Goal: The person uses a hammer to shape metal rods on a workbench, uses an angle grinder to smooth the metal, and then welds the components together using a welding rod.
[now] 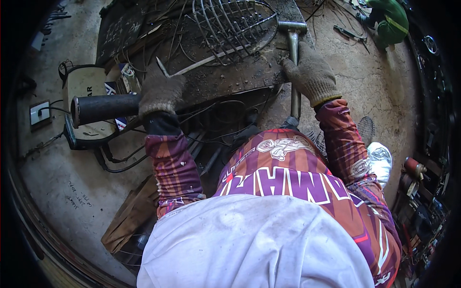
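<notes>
My left hand [162,90], in a brown knit glove, is closed at the left end of a dark, gritty metal workbench [249,74]. Its fingers are mostly hidden, so what they grip does not show. A thin pale metal rod [211,60] runs from beside that hand toward a curved grate of metal bars [230,29]. Close to the wrist, a thick dark pipe [105,109] sticks out leftward. My right hand [313,74], gloved alike, wraps around the shaft of a T-shaped steel hammer [294,41] at the bench's right edge. Its head points away from me.
A beige welding machine [85,96] with black cables stands on the concrete floor at left. Brown cloth or sacking [132,216] lies below it. At far right is a cluttered row of tools [422,206]. Another person in green [390,21] is at the upper right.
</notes>
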Available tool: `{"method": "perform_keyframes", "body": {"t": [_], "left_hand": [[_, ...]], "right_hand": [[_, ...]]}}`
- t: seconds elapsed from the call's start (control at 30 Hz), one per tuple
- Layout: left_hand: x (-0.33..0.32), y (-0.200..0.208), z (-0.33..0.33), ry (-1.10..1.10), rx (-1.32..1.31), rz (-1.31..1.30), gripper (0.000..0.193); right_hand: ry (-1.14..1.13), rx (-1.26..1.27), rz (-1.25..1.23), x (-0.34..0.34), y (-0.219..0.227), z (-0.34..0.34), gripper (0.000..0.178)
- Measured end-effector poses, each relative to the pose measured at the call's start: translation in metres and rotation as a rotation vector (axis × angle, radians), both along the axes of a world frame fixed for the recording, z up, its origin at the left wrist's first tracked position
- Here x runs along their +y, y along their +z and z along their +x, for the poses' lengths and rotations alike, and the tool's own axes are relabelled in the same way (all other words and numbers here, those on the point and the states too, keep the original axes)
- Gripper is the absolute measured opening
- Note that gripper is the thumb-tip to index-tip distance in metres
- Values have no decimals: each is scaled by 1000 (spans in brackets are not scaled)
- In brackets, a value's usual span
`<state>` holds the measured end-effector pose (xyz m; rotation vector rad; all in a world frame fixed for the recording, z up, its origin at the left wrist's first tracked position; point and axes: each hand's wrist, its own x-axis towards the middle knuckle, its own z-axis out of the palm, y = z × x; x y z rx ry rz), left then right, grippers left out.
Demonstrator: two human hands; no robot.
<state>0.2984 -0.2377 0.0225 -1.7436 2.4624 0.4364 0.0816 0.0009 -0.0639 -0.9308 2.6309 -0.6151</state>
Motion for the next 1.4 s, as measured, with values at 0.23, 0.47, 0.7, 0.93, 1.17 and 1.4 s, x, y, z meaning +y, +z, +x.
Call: {"method": "perform_keyframes", "body": {"t": [0.23,0.47,0.7,0.93,1.17,1.4], "left_hand": [[8,-51,32,78,66,46,59],[22,-71,46,104,203,9,61],[24,-71,42,211,325,194,64],[20,-73,44,132,338,158,67],[16,-74,47,113,298,175,73],[19,-76,48,121,239,101,73]], "right_hand": [[18,-12,35,-2,6,4,55],[-29,-110,6,-4,16,2,46],[-44,15,-47,-23,19,-39,55],[78,130,-65,-57,-4,-105,58],[168,111,-35,-74,10,-98,57],[118,260,70,-77,10,-92,60]]}}
